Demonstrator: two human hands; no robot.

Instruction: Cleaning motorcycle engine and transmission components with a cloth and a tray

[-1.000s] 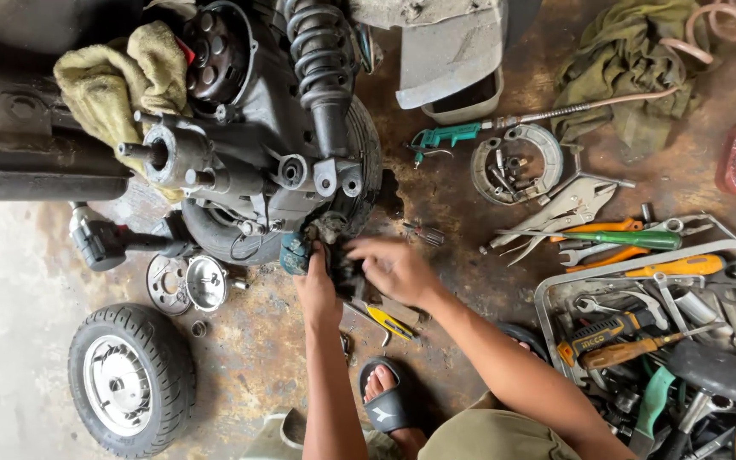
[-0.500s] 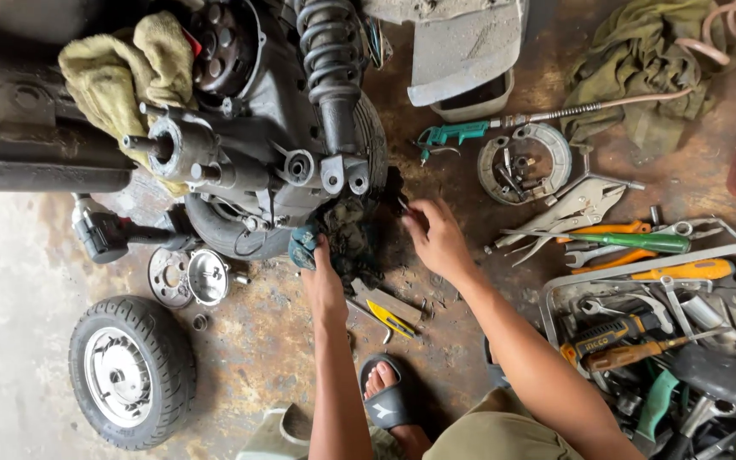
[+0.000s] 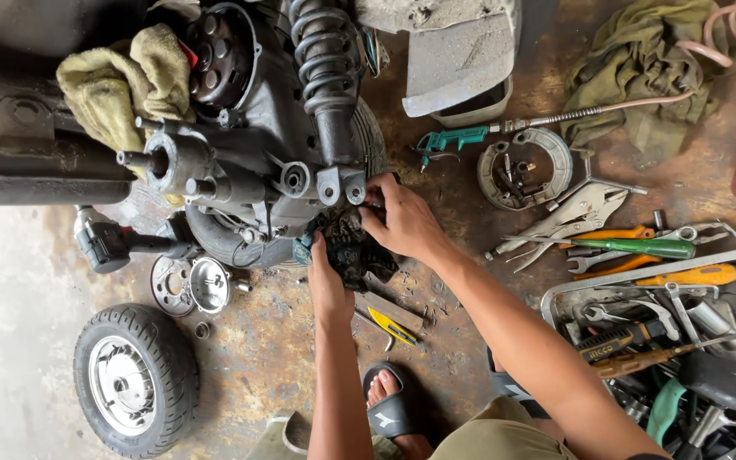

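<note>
A dismantled scooter engine (image 3: 249, 162) with a coil shock absorber (image 3: 325, 68) lies on the stained floor. My left hand (image 3: 327, 274) presses a dirty dark rag (image 3: 353, 255) against the underside of the engine. My right hand (image 3: 404, 223) reaches to the lower shock mount (image 3: 342, 183), fingers curled at the bracket and on the rag's upper edge. Whether the right hand grips a small part there is hidden.
A loose small wheel (image 3: 134, 376) lies at lower left, round metal covers (image 3: 193, 285) beside it. A brake plate (image 3: 524, 169), pliers (image 3: 577, 213), screwdrivers (image 3: 632, 247) and a metal tool tray (image 3: 730, 264) sit right. Yellow cloth (image 3: 121, 85) drapes the engine. My sandalled foot (image 3: 392, 407) is below.
My right hand has moved up from the floor area to the shock mount. The left hand stays on the rag under the engine. The view has shifted slightly.
</note>
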